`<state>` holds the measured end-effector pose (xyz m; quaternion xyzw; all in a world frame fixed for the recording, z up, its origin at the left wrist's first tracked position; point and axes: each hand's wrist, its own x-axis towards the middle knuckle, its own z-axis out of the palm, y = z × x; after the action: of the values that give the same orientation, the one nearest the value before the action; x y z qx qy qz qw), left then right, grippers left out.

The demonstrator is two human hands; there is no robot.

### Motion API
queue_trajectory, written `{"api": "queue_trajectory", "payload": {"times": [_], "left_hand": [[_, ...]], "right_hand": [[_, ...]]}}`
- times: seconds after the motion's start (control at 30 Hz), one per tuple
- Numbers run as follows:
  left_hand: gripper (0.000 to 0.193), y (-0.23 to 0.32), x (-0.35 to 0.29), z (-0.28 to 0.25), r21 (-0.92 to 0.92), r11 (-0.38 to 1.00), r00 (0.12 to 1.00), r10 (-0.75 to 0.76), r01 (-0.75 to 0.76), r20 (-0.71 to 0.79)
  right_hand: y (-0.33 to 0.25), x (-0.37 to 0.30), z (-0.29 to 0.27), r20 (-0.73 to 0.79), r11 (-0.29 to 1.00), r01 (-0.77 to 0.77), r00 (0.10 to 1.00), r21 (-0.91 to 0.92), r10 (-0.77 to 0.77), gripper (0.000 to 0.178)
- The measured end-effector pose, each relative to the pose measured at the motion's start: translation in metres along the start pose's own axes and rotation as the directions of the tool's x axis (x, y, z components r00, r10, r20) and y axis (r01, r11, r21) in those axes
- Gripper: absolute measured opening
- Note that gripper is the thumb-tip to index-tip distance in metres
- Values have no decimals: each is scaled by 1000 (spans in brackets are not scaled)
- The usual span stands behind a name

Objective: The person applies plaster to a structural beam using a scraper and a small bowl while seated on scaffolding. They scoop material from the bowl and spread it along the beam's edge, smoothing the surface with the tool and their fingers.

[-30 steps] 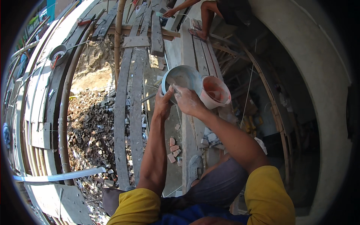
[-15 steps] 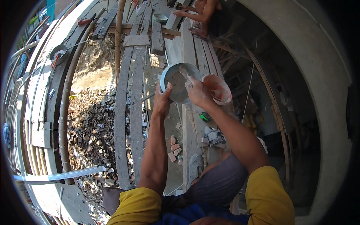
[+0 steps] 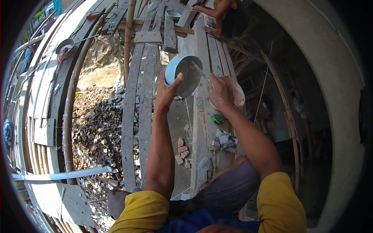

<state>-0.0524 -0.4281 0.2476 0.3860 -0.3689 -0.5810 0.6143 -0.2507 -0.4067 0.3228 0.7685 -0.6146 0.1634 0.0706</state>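
Observation:
My left hand (image 3: 168, 90) grips the rim of a light-blue bowl (image 3: 175, 69), thumb over the edge. The bowl is tilted, and grey residue coats its inside. My right hand (image 3: 221, 94) is closed on a narrow, mortar-smeared trowel-like tool (image 3: 198, 70), whose far end reaches into the bowl; its exact kind is unclear. Right beside and partly behind that hand is a whitish-red bucket (image 3: 239, 94), its inside mostly hidden.
Weathered planks (image 3: 131, 116) run lengthwise past rubble (image 3: 95, 143). Near my shoe (image 3: 204, 171) lie broken bricks (image 3: 181, 150) and a green tape measure (image 3: 218, 119). Another person (image 3: 221, 17) sits at the far end, near another bowl (image 3: 173, 15). A dark drop opens on the right.
The bowl has tipped more steeply and shifted slightly up and left. My right hand has moved right, toward the bucket, drawing the tool toward the bowl's right rim.

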Motion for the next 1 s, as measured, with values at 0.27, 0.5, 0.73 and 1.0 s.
{"api": "queue_trajectory", "payload": {"times": [0.27, 0.5, 0.73, 1.0], "left_hand": [[88, 15, -3, -1, 299, 953, 989, -2, -43, 149], [88, 29, -9, 1, 231, 973, 986, -26, -13, 163], [85, 26, -3, -9, 193, 980, 998, 34, -42, 44], [78, 19, 3, -9, -436, 899, 976, -137, 49, -172]], "right_hand": [[4, 6, -10, -41, 932, 152, 984, -329, -175, 47], [9, 2, 3, 114, 960, 45, 993, -277, -14, 47], [10, 2, -6, 331, 998, -55, 942, -27, 61, 44], [-2, -16, 14, 268, 947, 144, 937, 288, -224, 55]]}}
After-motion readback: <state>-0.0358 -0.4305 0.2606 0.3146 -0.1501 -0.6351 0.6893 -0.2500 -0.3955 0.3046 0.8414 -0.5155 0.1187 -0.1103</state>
